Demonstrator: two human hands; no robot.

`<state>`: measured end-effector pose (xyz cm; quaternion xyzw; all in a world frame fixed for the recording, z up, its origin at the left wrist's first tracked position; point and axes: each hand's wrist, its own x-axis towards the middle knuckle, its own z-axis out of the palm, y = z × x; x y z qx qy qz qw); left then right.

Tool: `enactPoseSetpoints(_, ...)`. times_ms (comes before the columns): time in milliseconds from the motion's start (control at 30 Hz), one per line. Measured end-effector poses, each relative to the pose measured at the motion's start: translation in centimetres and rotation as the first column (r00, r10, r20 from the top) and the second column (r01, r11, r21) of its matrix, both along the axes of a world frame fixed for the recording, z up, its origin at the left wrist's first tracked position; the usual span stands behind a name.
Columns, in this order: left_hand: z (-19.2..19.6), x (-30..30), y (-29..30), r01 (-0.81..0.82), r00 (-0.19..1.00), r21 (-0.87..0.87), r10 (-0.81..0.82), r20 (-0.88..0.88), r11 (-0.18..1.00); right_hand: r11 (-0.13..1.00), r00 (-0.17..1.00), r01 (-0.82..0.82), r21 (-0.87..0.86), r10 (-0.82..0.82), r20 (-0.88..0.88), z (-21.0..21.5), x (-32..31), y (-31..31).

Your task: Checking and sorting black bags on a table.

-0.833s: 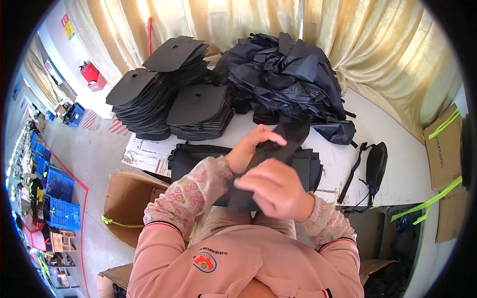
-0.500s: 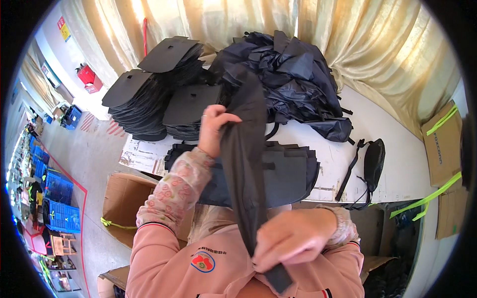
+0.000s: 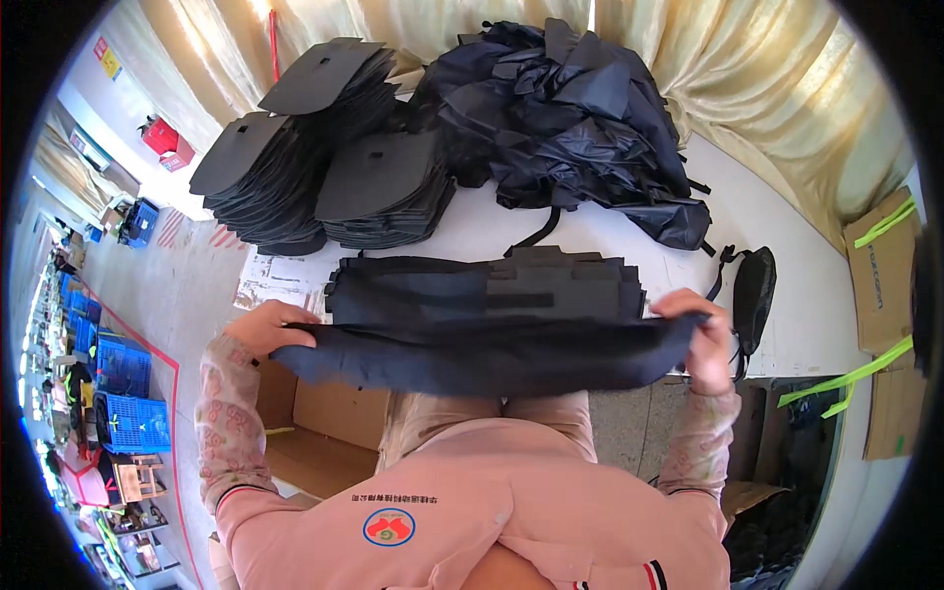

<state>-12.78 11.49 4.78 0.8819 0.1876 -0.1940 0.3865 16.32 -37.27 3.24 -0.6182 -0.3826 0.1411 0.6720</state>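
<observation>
A long piece of black fabric (image 3: 482,356) stretches sideways in front of my body, over the table's near edge. My left hand (image 3: 273,328) pinches its left end, and my right hand (image 3: 700,334) grips its right end, slightly blurred. Just beyond the fabric lies a stack of flat black pieces (image 3: 560,285), its near part hidden by what I hold. A heap of crumpled black fabric bags (image 3: 580,108) rises behind that stack.
Several stacks of black panels with small slots (image 3: 379,182) stand at the back left. A small black pouch with straps (image 3: 754,300) lies on the white table (image 3: 796,315) at right. An open cardboard box (image 3: 334,423) sits below on the left; curtains (image 3: 787,88) hang behind.
The black fabric has turned from upright to level across my front. My left hand has moved left and down; my right hand has moved up and right.
</observation>
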Motion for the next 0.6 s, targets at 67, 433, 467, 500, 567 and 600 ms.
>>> enactPoseSetpoints(67,-2.7,0.7,1.1,0.007,0.992,0.017,-0.004,-0.124,1.0,0.979,0.998,0.065,-0.195,-0.059,0.035,-3.7,1.7,0.6)
enactPoseSetpoints(433,-10.6,8.9,3.0,0.117,0.951,0.222,-0.045,-0.307,0.968,0.702,0.492,0.693,-0.165,-0.293,0.82,-7.7,2.1,4.5)
enactPoseSetpoints(467,-10.7,9.4,3.0,0.121,0.95,0.219,-0.049,-0.309,0.968,0.776,0.524,0.6,-0.193,-0.199,0.828,-6.9,0.7,5.8)
enactPoseSetpoints(500,-11.0,9.7,3.2,0.14,0.937,0.235,-0.052,-0.344,0.962,0.832,0.55,0.485,-0.269,-0.051,0.834,-6.9,-0.7,7.2)
enactPoseSetpoints(567,-12.0,10.5,3.7,0.17,0.923,0.248,-0.066,-0.378,0.954,0.822,0.587,0.259,-0.507,0.283,0.758,-8.8,-2.7,9.0)
enactPoseSetpoints(600,-12.9,10.2,4.5,0.193,0.93,0.262,-0.091,-0.356,0.946,0.792,0.588,0.216,-0.571,0.362,0.723,-9.8,-3.2,9.4)
